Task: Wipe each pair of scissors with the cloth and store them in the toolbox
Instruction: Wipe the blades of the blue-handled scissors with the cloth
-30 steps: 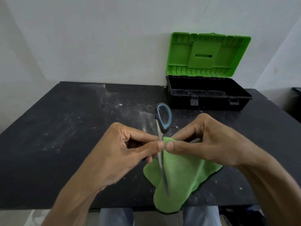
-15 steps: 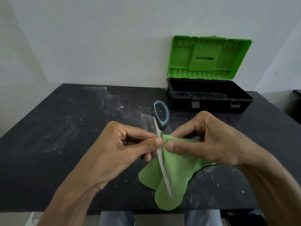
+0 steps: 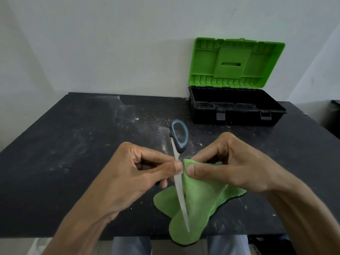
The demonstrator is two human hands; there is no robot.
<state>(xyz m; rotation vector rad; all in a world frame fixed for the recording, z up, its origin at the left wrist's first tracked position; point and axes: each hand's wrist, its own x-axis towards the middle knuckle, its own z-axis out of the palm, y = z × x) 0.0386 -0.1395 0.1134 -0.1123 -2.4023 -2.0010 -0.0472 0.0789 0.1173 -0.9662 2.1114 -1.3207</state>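
A pair of scissors (image 3: 179, 137) with a dark grey and blue handle is held above the black table, handle away from me and blade tip pointing toward me. My left hand (image 3: 132, 173) pinches the blade near its pivot. My right hand (image 3: 228, 166) pinches a green cloth (image 3: 198, 203) right beside the blade; the cloth hangs down and drapes over the table's front edge. The toolbox (image 3: 237, 115), black with its green lid standing open against the wall, sits at the back right, apart from both hands.
The black table (image 3: 73, 148) is dusted with white specks and smears around its middle. A white wall rises behind it. A dark object (image 3: 334, 115) stands at the far right edge. My legs show below the table's front edge.
The scissors have tilted slightly, with the handle shifting left and the tip right. The cloth has been drawn a little toward the handle end. Both hands keep their holds.
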